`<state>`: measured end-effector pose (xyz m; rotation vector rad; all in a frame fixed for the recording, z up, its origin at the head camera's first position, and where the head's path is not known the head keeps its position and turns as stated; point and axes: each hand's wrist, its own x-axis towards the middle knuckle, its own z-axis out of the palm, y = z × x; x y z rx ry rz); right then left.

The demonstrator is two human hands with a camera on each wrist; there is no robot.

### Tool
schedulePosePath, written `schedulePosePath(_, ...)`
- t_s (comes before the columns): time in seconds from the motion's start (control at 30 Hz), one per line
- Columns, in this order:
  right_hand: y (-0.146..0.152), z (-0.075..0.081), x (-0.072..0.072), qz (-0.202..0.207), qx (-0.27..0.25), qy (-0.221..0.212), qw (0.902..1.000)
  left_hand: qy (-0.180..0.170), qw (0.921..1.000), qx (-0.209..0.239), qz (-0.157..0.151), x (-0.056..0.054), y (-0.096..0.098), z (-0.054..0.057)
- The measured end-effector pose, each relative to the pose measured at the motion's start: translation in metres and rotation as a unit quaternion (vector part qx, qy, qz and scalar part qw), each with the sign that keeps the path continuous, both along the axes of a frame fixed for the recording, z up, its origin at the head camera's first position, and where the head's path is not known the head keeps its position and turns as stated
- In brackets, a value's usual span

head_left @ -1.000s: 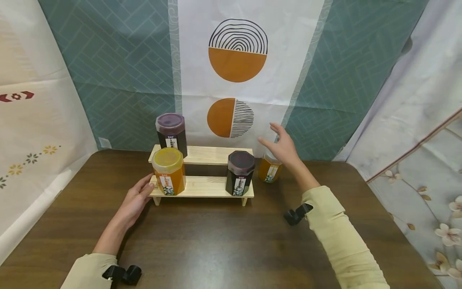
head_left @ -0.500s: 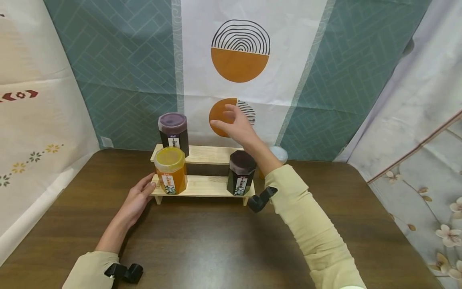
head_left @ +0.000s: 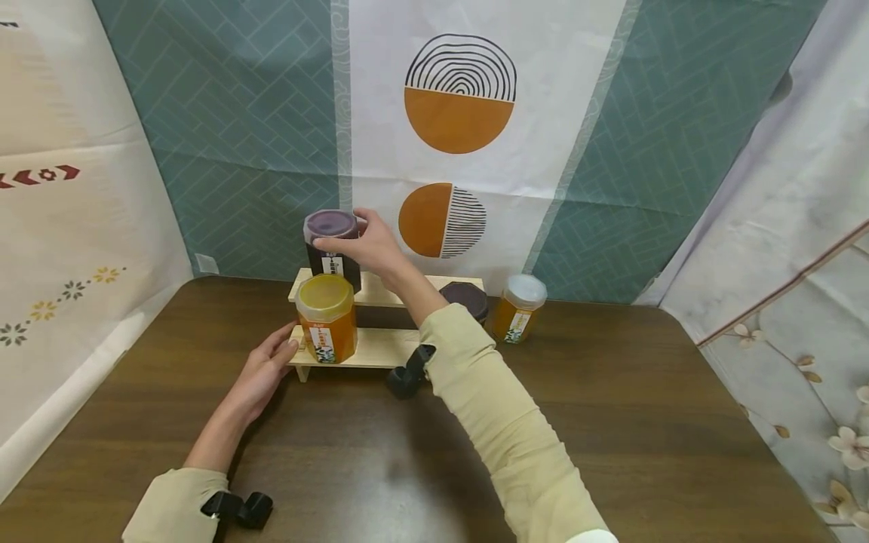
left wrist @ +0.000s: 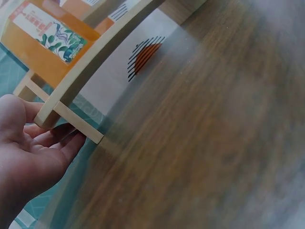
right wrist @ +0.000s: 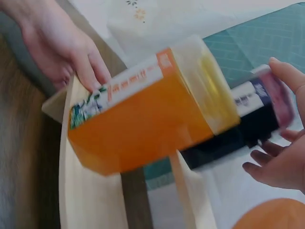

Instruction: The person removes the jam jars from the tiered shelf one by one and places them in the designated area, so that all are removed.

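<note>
My left hand (head_left: 261,373) grips the left end of a two-tier wooden shelf (head_left: 380,347), its thumb at the lower board and its fingers below. My right hand (head_left: 373,245) spreads around the upper part of a dark jar with a purple lid (head_left: 330,225) on the upper tier. The thumb lies in front of the lid; the other fingers are at the far side, loosely bent, with space between palm and jar in the right wrist view. An orange jar with a yellow lid (head_left: 327,320) stands on the lower tier, in front of the dark jar.
Another dark jar (head_left: 465,299) stands at the shelf's right, mostly hidden by my right sleeve. An amber jar with a white lid (head_left: 517,309) is on the brown table (head_left: 611,392), right of the shelf. A patterned cloth (head_left: 258,136) hangs behind.
My right hand has swept left from above the white-lidded jar to the purple-lidded jar, its fingers now around the jar's top. The left hand stays on the shelf end.
</note>
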<state>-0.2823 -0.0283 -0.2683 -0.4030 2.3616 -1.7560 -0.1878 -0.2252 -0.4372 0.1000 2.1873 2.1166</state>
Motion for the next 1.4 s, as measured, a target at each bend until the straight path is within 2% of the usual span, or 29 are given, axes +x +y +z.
schedulePosePath(0.27,-0.024,-0.008,0.001,-0.045,-0.003,0.030,0.9985,-0.006,0.9998,-0.016,0.003,-0.001,0.000,0.001)
schedulePosePath(0.47,-0.023,-0.009,-0.001,-0.082,0.036,0.044,0.9950,-0.002,1.0000,-0.004,0.005,-0.001,0.003,-0.001)
schedulePosePath(0.6,-0.017,-0.007,-0.003,-0.085,0.058,0.054,0.9932,0.000,1.0000,0.005,0.006,-0.001,0.004,-0.001)
schedulePosePath(0.87,0.004,0.008,-0.001,-0.064,0.057,0.080,0.9931,-0.004,1.0000,0.002,0.006,-0.001,0.002,0.000)
schedulePosePath(1.1,0.034,0.027,0.000,-0.081,0.045,0.095,0.9911,-0.004,0.9999,-0.009,0.005,0.000,0.002,-0.001)
schedulePosePath(1.2,0.048,0.032,0.000,-0.092,0.021,0.100,0.9905,-0.003,1.0000,-0.008,0.003,-0.001,0.002,-0.001)
schedulePosePath(1.4,0.084,0.038,0.000,-0.087,-0.033,0.106,0.9900,0.000,0.9999,-0.011,0.003,0.000,0.003,-0.002)
